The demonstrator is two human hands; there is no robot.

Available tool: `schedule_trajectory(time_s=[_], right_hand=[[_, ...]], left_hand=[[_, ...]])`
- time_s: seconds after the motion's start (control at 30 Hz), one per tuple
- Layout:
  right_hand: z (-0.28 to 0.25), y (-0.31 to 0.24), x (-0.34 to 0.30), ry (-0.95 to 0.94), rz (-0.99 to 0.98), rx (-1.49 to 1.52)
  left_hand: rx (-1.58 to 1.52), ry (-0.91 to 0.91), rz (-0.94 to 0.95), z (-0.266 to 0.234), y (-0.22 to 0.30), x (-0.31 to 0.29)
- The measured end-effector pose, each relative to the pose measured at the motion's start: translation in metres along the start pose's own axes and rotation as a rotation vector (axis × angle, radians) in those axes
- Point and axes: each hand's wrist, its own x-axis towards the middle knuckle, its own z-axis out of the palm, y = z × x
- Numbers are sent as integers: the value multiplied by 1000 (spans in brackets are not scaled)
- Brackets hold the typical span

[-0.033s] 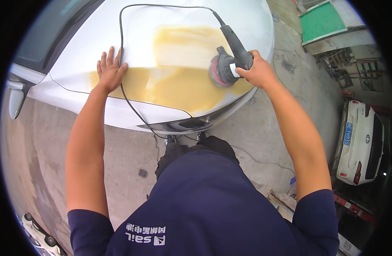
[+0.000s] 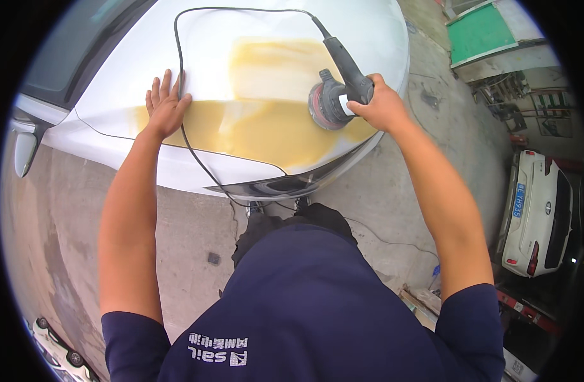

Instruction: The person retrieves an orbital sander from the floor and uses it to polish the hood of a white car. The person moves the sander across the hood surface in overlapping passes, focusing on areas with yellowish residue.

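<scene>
Your right hand, right of centre toward the top of the frame, is closed around the body of a black, long-handled electric disc sander with a round, red-edged head. Your left hand, in the upper left, lies flat on the panel with its fingers spread, gripping nothing. The thin black rubber power cord crosses it at the thumb; you cannot tell from here whether it is pinned there. If it is, a long reach with the sander could pull it taut and jerk the head; slack drifting toward the disc could snag.

The sander's head sits at the right end of a yellowish, matt, smooth-edged patch on the glossy white car front filling the upper middle. Tilting the head could dig its rim into that patch, and sliding it down the frame could scuff the dark, narrow glossy headlight. Whether the disc is spinning cannot be told.

Further out, the cord runs down near your feet to the grey concrete floor; a step could catch it. A white parked car stands at far right.
</scene>
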Motion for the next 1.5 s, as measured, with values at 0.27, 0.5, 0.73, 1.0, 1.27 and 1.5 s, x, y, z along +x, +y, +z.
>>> schedule_trajectory(time_s=[0.27, 0.5, 0.73, 1.0, 1.27, 1.5], right_hand=[[1, -93, -1, -10, -101, -96], [-8, -172, 11, -55, -168, -105], [-2, -222, 14, -70, -179, -124], [-7, -175, 5, -25, -117, -142], [-6, -74, 6, 16, -48, -95], [-7, -1, 3, 41, 10, -21]], left_hand=[[-59, -8, -3, -6, 4, -2], [-69, -5, -10, -7, 4, -2], [-27, -39, -19, -8, 3, 0], [1, -31, -22, -8, 6, -2], [-12, -33, -24, -10, 8, -3], [15, -42, -32, -10, 8, -3]])
